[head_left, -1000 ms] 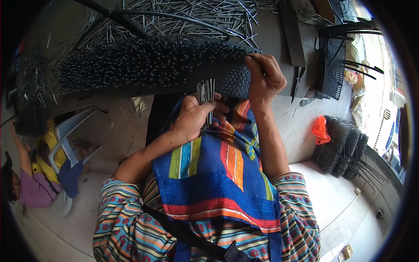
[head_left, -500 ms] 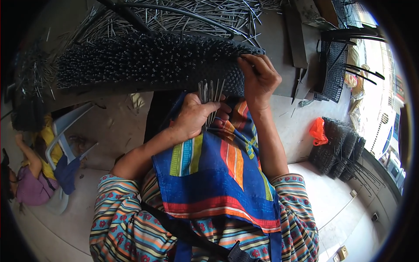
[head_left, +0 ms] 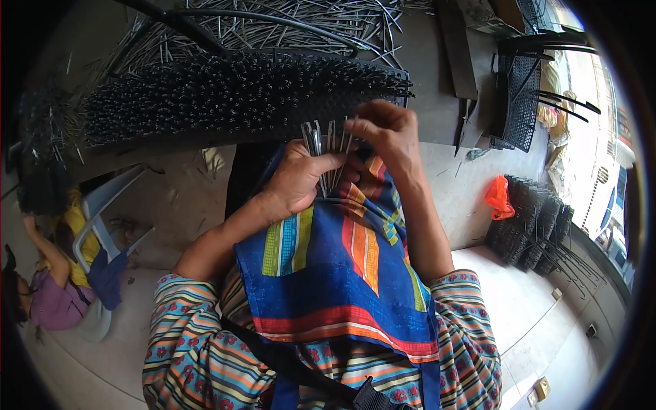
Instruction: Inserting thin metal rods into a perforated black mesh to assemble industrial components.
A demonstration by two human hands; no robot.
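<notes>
My left hand is closed around a bundle of thin metal rods, which stand upright and fan out above the thumb. At the right side of the bundle, my right hand is curled, with thumb and fingertips pinched at the top of one rod; slight blur softens its fingers. Just beyond both hands lies a long black perforated rack, densely filled with upright dark pins. Under the hands, a blue apron with coloured stripes covers my lap.
Loose metal rods lie heaped behind the rack, beneath a dark curved bar. Scissors rest at the table's right. Black racks with a red plastic bag stand on the floor. Another person sits at left beside a chair.
My right hand has moved left and down from the rack's right end to the rod tops. My left hand keeps the bundle in nearly the same place.
</notes>
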